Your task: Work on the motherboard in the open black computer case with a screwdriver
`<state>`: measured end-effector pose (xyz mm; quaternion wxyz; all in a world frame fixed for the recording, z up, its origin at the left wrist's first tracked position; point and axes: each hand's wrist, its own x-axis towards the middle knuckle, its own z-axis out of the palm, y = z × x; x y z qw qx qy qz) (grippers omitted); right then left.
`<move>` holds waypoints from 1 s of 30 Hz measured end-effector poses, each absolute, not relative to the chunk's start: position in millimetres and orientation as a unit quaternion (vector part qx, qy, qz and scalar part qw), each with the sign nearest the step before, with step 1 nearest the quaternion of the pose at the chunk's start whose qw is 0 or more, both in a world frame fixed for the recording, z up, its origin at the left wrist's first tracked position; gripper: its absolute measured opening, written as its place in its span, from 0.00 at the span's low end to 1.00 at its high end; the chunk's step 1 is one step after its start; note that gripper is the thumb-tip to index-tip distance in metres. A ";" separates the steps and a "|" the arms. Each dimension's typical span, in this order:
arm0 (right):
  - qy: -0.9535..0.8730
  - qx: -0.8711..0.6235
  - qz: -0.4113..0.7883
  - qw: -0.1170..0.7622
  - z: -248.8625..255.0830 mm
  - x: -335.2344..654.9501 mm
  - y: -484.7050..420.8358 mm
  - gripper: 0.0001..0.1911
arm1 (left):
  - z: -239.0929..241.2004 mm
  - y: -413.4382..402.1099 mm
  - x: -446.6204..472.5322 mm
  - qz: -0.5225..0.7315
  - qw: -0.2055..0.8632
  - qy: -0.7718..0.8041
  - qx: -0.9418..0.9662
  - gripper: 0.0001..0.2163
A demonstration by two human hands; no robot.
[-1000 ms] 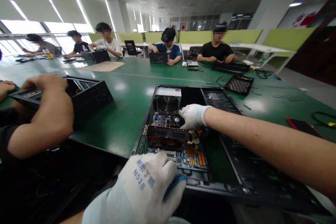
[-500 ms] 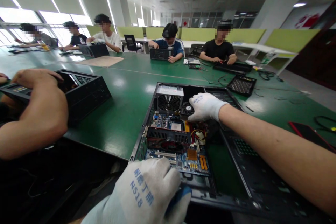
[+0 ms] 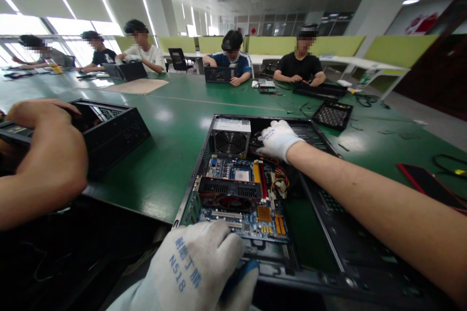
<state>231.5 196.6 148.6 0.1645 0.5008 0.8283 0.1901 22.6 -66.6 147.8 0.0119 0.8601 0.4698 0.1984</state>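
Gloved fingers of the right hand (image 3: 276, 140), the nearer, clasp a dark, half-hidden fan (image 3: 257, 138) at their nine o'clock (long axis obscured), just beside the silver power supply (image 3: 231, 139) in an open computer case (image 3: 299, 276); the left hand (image 3: 202, 261) curls at seven o'clock, its grip unclear.

So the case (image 3: 292, 276) is lying flat on the worktop (image 3: 156, 175), open side up, guts showing. Silver PSU (image 3: 231, 137) sits in the far left corner, round black grille facing the board (image 3: 250, 228), which is blue and flat in the bottom. CPU (image 3: 241, 175) is out in the open, a silvery square beside the yellow and red slots (image 3: 261, 175). Black graphics card (image 3: 229, 187) runs across the middle, wires (image 3: 280, 184) bunched to its right. Cooler fan (image 3: 257, 141) is dark, mostly hidden, up just beside the PSU, can't tell its tilt.
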 end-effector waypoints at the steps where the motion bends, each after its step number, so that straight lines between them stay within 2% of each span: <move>1: 0.831 0.498 0.187 0.165 148.3 231.9 196.5 0.27 | 149.0 -66.3 22.5 0.197 0.016 0.467 0.862 0.06; 6: 0.837 0.495 0.190 0.132 148.4 236.6 193.0 0.32 | 154.9 -64.4 21.7 0.207 0.017 0.456 0.865 0.05; 11: 0.839 0.510 0.166 0.096 147.8 241.5 193.4 0.31 | 172.6 -46.4 25.2 0.193 0.046 0.458 0.867 0.07; 14: 0.840 0.514 0.155 0.070 147.7 244.1 194.8 0.32 | 187.8 -18.4 29.9 0.164 0.055 0.489 0.855 0.09; 19: 0.844 0.518 0.138 0.037 150.2 247.7 192.7 0.33 | 196.6 52.3 45.9 0.084 0.007 0.528 0.845 0.10; 25: 0.845 0.519 0.128 0.025 151.3 250.3 191.1 0.33 | 163.2 130.2 72.4 -0.124 0.040 0.452 0.882 0.16; 30: 0.847 0.519 0.114 0.022 150.1 251.2 193.6 0.33 | 118.2 158.9 84.5 -0.206 0.070 0.425 0.879 0.18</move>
